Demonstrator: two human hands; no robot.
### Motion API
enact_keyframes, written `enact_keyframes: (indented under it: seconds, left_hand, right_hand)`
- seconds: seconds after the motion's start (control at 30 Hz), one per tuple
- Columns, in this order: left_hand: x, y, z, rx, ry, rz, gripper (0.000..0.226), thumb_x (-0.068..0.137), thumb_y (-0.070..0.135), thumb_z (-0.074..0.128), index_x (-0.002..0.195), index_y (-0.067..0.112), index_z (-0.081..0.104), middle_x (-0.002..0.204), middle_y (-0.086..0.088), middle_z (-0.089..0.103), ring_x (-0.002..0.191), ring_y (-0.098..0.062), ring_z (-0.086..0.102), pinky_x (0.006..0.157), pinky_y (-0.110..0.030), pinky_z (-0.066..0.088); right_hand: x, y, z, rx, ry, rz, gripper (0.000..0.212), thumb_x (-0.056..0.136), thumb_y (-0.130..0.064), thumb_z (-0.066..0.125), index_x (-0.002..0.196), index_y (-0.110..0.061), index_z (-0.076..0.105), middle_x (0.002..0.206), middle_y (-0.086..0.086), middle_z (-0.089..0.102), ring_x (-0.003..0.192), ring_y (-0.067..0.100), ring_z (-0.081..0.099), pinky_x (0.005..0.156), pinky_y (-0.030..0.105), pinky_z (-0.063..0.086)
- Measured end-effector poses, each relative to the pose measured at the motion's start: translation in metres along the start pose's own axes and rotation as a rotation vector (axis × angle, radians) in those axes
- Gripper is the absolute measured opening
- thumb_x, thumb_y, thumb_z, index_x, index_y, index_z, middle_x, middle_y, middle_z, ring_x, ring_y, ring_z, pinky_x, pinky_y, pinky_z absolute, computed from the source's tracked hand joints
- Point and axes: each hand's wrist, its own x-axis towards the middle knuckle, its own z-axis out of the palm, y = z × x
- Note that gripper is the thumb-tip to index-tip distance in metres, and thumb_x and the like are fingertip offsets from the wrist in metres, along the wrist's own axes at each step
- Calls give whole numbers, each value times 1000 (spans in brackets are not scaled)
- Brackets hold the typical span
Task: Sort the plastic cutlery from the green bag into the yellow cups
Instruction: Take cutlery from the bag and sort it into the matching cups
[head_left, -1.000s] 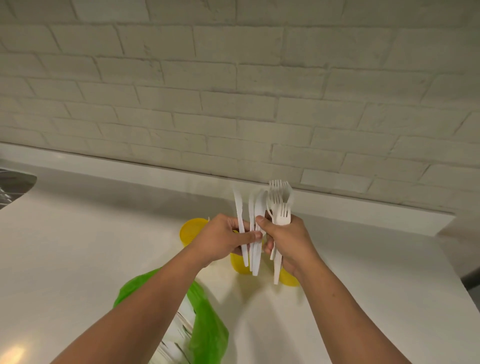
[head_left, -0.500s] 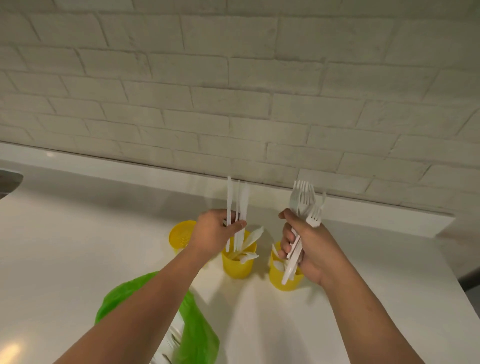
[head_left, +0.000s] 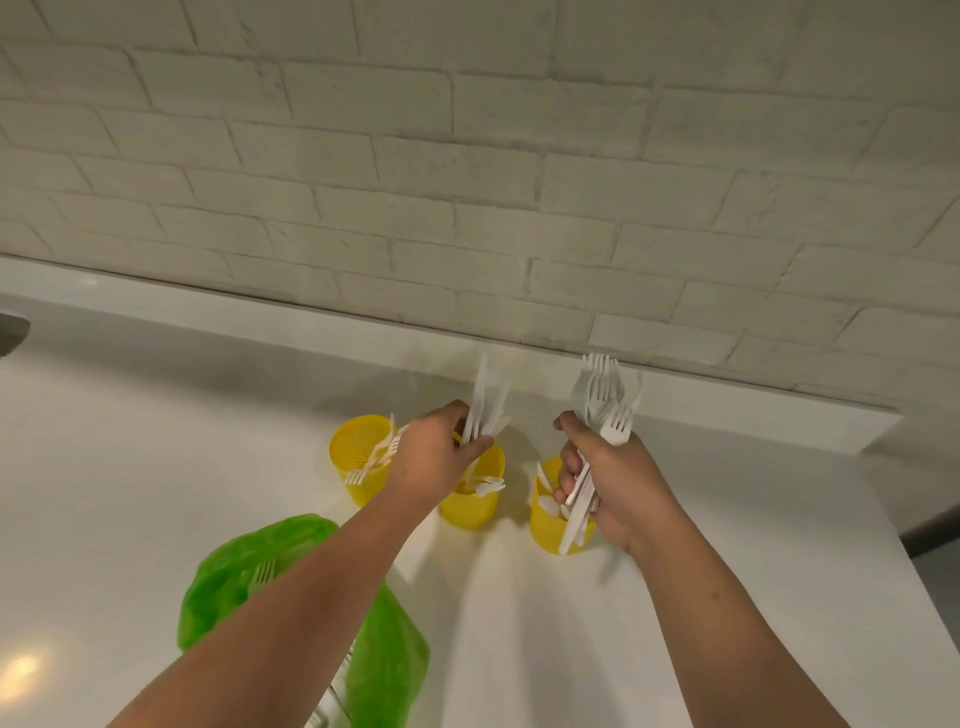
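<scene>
**Bundle split: knives left, forks right**

Head view: 1.0 s ago both hands met on 1 mixed bundle. Now they are apart, so the sorting by type looks done and dropping into cups comes next.

The left hand (head_left: 436, 457) pinches the white plastic knives (head_left: 480, 400) between thumb and curled fingers, just above the middle yellow plastic cup (head_left: 470, 506). Their long axis is near upright, blades up, handles down toward that cup.

The right hand (head_left: 618, 483) has its fingers wrapped round the white plastic forks (head_left: 602, 400). Tines point up toward the wall, and the handles slant down-left across the right yellow plastic cup (head_left: 548, 525).

The crumpled green plastic bag (head_left: 249, 571) lies near on the white counter (head_left: 156, 441), with cutlery left inside.
</scene>
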Motion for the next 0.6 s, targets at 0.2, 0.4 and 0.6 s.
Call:
enact_keyframes:
  seconds: [0.2,0.4,0.6]
  left_hand:
    - [1,1,1,-20,-36,-17,27,79,33,85,82,18,63,65,7,64,59,-13,62,55,-26,42]
    - [0,3,-3,99,-80,17,38,80,50,81,69,20,59,63,2,64,63,-14,63,58,-30,45]
    - [0,9,-5,352,-172,11,48,92,53,67,62,20,48,59,1,52,64,-24,53,57,-32,35]
  right_hand:
    - [-2,0,-5,-22,-3,-15,17,99,-22,65,100,-5,62,56,7,42,45,24,42,46,31,45]
    - [-3,-1,-7,-11,10,-8,17,98,-21,66,99,-4,62,55,7,43,43,24,42,46,31,45]
    - [-13,2,-5,40,-73,40,15,96,-17,69,90,-10,58,58,8,40,45,21,40,47,31,43]
